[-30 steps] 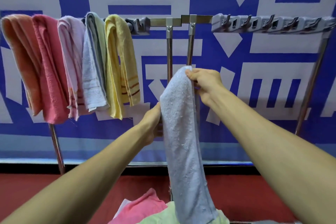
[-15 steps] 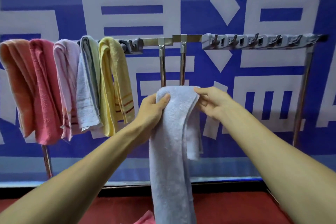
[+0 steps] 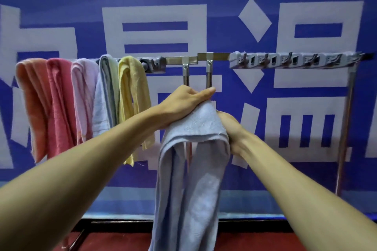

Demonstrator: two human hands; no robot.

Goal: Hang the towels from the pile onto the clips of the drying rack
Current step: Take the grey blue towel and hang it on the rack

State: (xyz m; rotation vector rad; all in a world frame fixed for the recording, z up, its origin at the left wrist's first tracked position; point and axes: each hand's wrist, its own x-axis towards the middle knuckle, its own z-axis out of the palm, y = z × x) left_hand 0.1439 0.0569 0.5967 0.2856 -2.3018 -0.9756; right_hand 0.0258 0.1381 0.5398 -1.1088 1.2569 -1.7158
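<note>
A pale blue towel [image 3: 189, 179] hangs folded in front of the drying rack [image 3: 204, 58]. My left hand [image 3: 183, 102] lies over the top of its fold, fingers curled round the cloth. My right hand [image 3: 230, 130] grips the fold from the right and underneath, partly hidden by the towel. Both hands are below the rack's middle posts. On the left clip strip [image 3: 155, 63] hang an orange towel [image 3: 30, 104], a pink towel [image 3: 61, 104], a lilac towel [image 3: 83, 98], a grey-blue towel [image 3: 105, 96] and a yellow towel [image 3: 132, 96]. The pile is out of view.
The right grey clip strip [image 3: 293, 62] carries nothing. One free clip shows at the left strip's right end. A blue and white banner [image 3: 183, 16] fills the background behind the rack. The rack's right leg [image 3: 344, 128] runs down to a red floor [image 3: 114, 242].
The towel's top has been gathered into a tighter fold. My left hand moved over the top of it and my right hand went lower, under the fold. The view tilted upward.
</note>
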